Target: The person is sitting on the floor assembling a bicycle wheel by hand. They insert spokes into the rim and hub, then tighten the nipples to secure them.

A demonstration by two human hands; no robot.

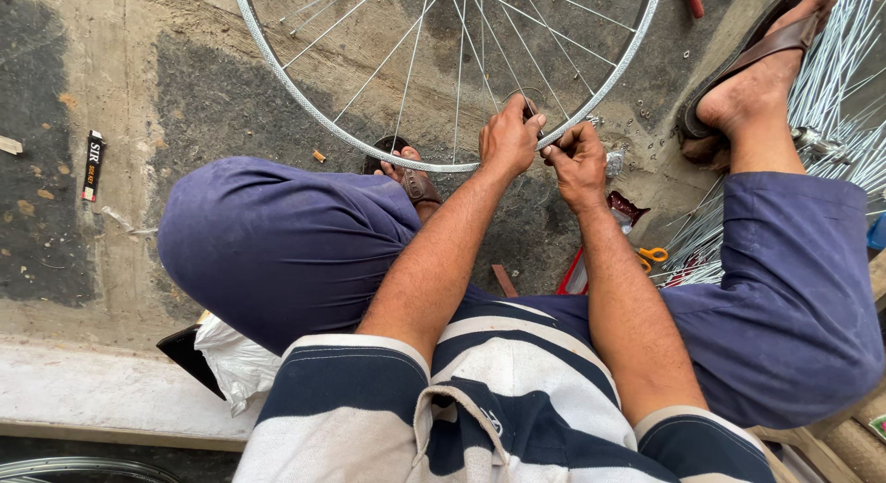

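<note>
A silver bicycle wheel rim with thin metal spokes stands in front of me on the concrete floor. My left hand grips a spoke just inside the rim's lower edge. My right hand pinches the rim right beside it, fingers closed on a small part I cannot make out. Both forearms reach out between my knees, which are in dark blue trousers.
A bundle of loose silver spokes lies at the right near my sandalled foot. Yellow-handled scissors and a red packet lie under my right arm. A white plastic bag sits at my left hip.
</note>
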